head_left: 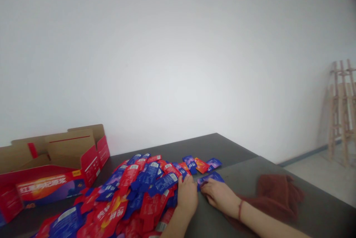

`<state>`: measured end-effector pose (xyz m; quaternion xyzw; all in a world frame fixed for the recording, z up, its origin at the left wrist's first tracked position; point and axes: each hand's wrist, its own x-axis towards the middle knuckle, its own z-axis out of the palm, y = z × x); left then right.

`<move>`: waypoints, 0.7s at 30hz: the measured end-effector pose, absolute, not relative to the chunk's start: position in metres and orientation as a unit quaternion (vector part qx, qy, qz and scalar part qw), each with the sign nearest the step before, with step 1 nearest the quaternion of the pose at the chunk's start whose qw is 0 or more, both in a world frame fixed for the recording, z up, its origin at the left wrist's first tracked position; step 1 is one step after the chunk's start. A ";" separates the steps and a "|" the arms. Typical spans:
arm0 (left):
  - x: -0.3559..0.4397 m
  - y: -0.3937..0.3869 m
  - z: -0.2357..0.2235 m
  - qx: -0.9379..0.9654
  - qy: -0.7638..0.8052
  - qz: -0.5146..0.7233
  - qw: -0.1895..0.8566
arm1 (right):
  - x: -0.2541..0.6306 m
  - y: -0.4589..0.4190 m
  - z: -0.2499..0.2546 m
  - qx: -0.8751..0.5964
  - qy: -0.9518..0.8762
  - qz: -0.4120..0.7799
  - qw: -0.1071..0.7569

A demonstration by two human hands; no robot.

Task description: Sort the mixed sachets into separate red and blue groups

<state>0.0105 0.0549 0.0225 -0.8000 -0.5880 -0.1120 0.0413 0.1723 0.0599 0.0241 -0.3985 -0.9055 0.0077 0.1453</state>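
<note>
Blue packet (213, 176) is partly covered by right hand (219, 194), just right of pile (130, 175); pinch can't be confirmed. Left hand (188, 196) is placed at pile's right edge, grip hidden.

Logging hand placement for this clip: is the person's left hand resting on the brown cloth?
No, the left hand is at the edge of the packet pile, while the brown cloth lies right of the right hand.
</note>
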 end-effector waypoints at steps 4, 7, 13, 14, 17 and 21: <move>0.016 0.052 0.022 -0.804 -0.578 -0.126 0.056 | 0.219 0.072 0.022 -0.504 -0.846 -0.013 0.171; 0.023 0.053 0.022 -0.803 -0.578 -0.127 0.071 | 0.234 0.081 0.017 -0.553 -0.811 -0.009 0.192; 0.040 0.074 0.027 -0.795 -0.597 -0.111 0.015 | 0.233 0.081 0.005 -0.495 -0.841 0.020 0.217; 0.043 0.077 0.027 -0.802 -0.588 -0.109 0.004 | 0.235 0.081 0.004 -0.507 -0.833 0.024 0.219; 0.049 0.081 0.029 -0.814 -0.569 -0.119 -0.016 | 0.246 0.084 0.010 -0.543 -0.804 0.053 0.238; 0.047 0.085 0.030 -0.807 -0.561 -0.180 -0.046 | 0.254 0.086 0.026 -0.506 -0.776 0.062 0.372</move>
